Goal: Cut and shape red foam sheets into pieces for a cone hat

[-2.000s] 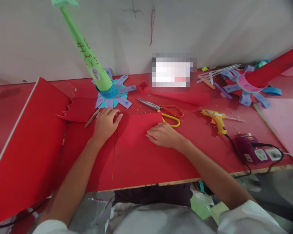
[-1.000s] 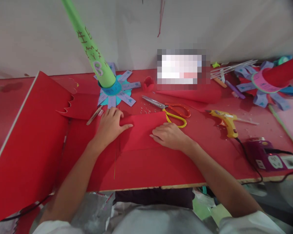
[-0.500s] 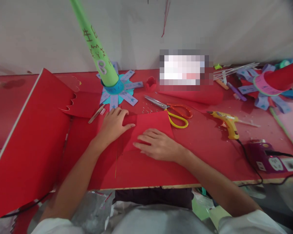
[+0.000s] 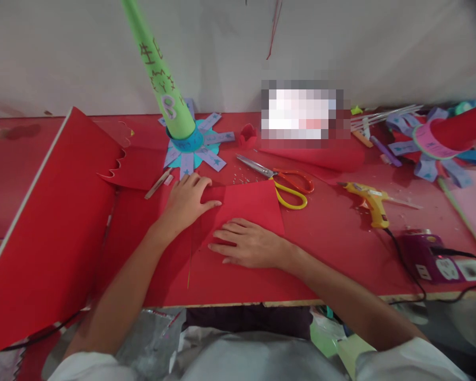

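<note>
Evidently the red sheet (image 4: 248,202) is light, thin stuff, paper or craft foam at a guess, so it should bend readily, crease if pinched hard and skid under a careless palm. It lies flat on the red counter (image 4: 327,238) before the person, under both hands. The left hand (image 4: 190,198) rests at its left side, thumb apart from the fingers; the right hand (image 4: 246,243) lies palm down over its nearer part, fingers loosely spread. Neither grip looks clamped on anything; both seem to press rather than pinch. The far right corner, uncovered, would be the easiest place to take hold, with the left hand as the anchor

Edges are hard to read, red upon red, and the near one is partly hidden by the right hand. The scissors (image 4: 268,172) crowd that far right corner with their handles, while a green cone (image 4: 172,100) stands just beyond the left fingers. A large red board (image 4: 59,227) limits the left side. More room lies rightward, as far as the glue gun (image 4: 368,200); toward the body, the counter's front edge is near
</note>
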`<state>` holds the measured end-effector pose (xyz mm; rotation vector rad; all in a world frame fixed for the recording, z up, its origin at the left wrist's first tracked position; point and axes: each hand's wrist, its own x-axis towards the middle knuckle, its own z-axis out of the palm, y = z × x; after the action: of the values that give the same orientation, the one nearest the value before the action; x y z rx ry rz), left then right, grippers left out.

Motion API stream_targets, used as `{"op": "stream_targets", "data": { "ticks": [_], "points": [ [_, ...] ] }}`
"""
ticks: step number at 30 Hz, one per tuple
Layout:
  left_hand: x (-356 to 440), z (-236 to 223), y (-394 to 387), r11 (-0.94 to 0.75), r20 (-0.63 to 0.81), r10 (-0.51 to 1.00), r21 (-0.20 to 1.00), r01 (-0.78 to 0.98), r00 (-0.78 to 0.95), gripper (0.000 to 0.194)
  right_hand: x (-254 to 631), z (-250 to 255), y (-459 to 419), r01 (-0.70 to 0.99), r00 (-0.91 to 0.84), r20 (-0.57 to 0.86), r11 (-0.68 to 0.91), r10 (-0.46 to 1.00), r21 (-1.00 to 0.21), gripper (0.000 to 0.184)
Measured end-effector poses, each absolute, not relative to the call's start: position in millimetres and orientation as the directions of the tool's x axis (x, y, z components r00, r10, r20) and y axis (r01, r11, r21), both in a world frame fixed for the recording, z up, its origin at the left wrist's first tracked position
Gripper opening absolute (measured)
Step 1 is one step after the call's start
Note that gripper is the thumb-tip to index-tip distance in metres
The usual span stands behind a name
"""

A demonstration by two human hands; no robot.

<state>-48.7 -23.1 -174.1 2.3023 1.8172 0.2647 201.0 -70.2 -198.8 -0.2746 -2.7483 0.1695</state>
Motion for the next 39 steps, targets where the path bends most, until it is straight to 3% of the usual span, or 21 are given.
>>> {"op": "stream_targets", "data": {
  "ticks": [10,19,26,39],
  "points": [
    [-49.7,-174.9,-22.6,-0.249,0.031,0.968,0.217,0.944,0.248,0.043,200.5,-199.1,-71.4,0.194,-0.918,0.321,0.969,0.234,-0.152,0.039],
    [-48.7,-173.8,-23.2,-0.244,0.034,0.970,0.223,0.944,0.242,0.041,198.4,-193.8,-71.2,0.293,-0.925,0.183,0.932,0.333,-0.216,0.055],
    [-47.0,-172.3,-23.6,-0.228,0.021,0.973,0.226,0.947,0.230,0.041,195.6,-196.9,-72.3,0.373,-0.891,0.180,0.899,0.416,-0.230,0.062],
    [-49.3,-174.1,-23.6,-0.254,0.023,0.967,0.191,0.948,0.254,0.041,199.0,-197.1,-68.9,0.355,-0.874,0.246,0.896,0.419,-0.266,0.048]
  ]
}}
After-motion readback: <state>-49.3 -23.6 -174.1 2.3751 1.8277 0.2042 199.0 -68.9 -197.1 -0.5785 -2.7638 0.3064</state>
